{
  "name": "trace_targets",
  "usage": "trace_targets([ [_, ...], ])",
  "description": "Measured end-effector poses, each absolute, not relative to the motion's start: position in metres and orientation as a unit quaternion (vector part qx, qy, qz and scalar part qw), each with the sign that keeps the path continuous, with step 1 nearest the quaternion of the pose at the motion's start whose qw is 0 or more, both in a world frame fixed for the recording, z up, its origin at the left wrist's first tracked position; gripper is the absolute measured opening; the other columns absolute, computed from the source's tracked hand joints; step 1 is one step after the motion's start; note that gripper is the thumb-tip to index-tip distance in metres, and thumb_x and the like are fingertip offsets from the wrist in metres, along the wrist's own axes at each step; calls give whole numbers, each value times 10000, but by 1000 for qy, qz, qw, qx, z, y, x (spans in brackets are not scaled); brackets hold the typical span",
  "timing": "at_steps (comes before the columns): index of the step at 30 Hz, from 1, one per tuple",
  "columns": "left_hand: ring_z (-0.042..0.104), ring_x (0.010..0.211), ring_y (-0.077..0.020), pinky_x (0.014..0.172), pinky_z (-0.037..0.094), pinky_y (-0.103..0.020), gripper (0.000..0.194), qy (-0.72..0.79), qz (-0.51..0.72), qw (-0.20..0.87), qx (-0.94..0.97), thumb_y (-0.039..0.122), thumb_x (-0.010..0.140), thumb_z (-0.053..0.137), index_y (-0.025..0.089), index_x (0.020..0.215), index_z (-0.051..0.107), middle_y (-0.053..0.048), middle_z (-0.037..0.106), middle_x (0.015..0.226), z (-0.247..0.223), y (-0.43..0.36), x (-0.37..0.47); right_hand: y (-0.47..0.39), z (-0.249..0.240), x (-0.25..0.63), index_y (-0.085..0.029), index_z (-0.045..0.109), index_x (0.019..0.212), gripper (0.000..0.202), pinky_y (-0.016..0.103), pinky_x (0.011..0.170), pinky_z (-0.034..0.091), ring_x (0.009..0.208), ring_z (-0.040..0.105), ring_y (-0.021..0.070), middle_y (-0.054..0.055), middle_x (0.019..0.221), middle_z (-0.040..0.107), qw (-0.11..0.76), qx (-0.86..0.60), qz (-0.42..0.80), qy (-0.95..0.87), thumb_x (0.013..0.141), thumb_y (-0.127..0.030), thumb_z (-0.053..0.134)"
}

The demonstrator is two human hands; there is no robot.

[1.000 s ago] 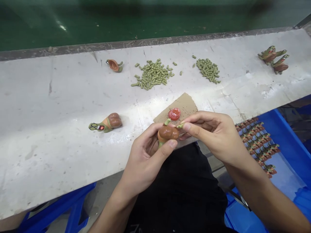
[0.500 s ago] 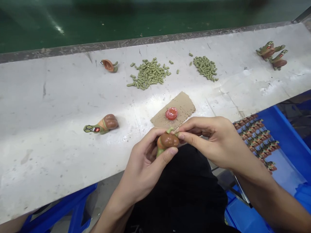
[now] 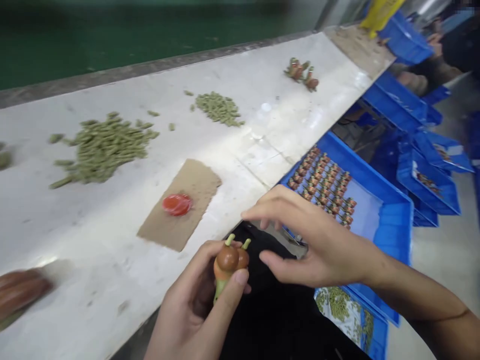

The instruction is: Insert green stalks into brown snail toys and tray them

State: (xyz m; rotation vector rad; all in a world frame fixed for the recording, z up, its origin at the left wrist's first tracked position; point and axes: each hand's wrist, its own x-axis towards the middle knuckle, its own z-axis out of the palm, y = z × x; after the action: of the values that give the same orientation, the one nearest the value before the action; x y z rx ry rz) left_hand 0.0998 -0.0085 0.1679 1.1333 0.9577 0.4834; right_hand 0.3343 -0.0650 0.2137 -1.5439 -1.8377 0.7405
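Observation:
In my left hand (image 3: 200, 302) is a small figurine (image 3: 227, 258) with two rounded brown lobes, an orange band and a green part below. Two pale green stubs stick up from its brown end. My fingers and thumb wrap around it, hiding much of the green part. To its right, my right hand (image 3: 307, 240) hovers with fingers and thumb apart, holding nothing. Beyond my left hand, a piece of brown cardboard (image 3: 198, 187) bears a shallow red cap (image 3: 177, 205) with shiny red contents. Small green pieces lie in a larger pile (image 3: 107, 147) and a smaller pile (image 3: 218, 107).
A blurred brown figurine (image 3: 22, 292) lies at the white table's (image 3: 97, 235) left. Several figurines (image 3: 302, 72) stand far right. A blue crate (image 3: 393, 215) beside the table holds rows of figurines; a lower bin (image 3: 378, 327) holds green pieces. A person's arm (image 3: 444, 70) shows behind.
The view has swung to the right. My right hand has let go and drawn away from the figurine. My left hand still holds it, with both green stubs now showing upright.

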Motion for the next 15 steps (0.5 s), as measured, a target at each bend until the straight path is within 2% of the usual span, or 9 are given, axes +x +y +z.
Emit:
trace_targets([
  [3,860,1034,-278,888,743,-343,322,390,161,735,530,464,1018,891,300,1274,784,-59,852,1144,152,-15,129,-94,209,349,-225,714,1552,442,464,1184,550,1373,665,289,123,1530,751,191,-557,182,-787,1115,-157,721],
  [5,866,1188,-304,989,740,-384,394,344,140,746,553,376,985,881,288,1339,732,-93,855,1271,137,-18,153,-108,198,353,-198,729,1509,374,511,1221,483,1415,623,307,117,1530,771,125,-555,174,-804,1137,-175,698],
  [7,866,1219,-312,1027,731,-414,425,328,110,757,554,342,949,858,268,1330,686,-112,856,1276,121,-23,178,-119,183,358,-167,746,1431,297,525,1202,466,1397,632,306,130,1470,801,94,-571,185,-794,1145,-172,664],
  [10,871,1190,-322,1008,728,-443,558,329,61,765,551,448,955,870,258,1414,615,-126,853,1245,104,-29,205,-136,159,378,-178,771,1370,273,506,1139,498,1257,703,285,123,1340,838,113,-618,202,-751,1130,-143,646],
  [12,853,1244,-331,989,723,-434,642,334,59,749,569,535,984,875,270,1493,587,-145,836,1316,97,-32,212,-150,143,410,-224,813,1349,231,461,1093,548,1170,755,264,100,1269,855,163,-685,212,-678,1139,-232,718],
  [14,834,1282,-321,989,713,-406,638,354,85,725,585,583,1025,851,292,1530,592,-148,809,1401,93,-31,210,-169,129,460,-264,865,1268,200,411,1032,606,1110,795,257,91,1232,863,204,-782,194,-556,1113,-382,818],
  [15,834,1267,-309,990,708,-387,614,367,99,716,585,600,1044,836,301,1528,605,-140,804,1414,91,-30,206,-179,122,490,-251,873,1227,207,416,1020,628,1112,799,273,109,1245,858,200,-830,166,-494,1113,-412,811],
])
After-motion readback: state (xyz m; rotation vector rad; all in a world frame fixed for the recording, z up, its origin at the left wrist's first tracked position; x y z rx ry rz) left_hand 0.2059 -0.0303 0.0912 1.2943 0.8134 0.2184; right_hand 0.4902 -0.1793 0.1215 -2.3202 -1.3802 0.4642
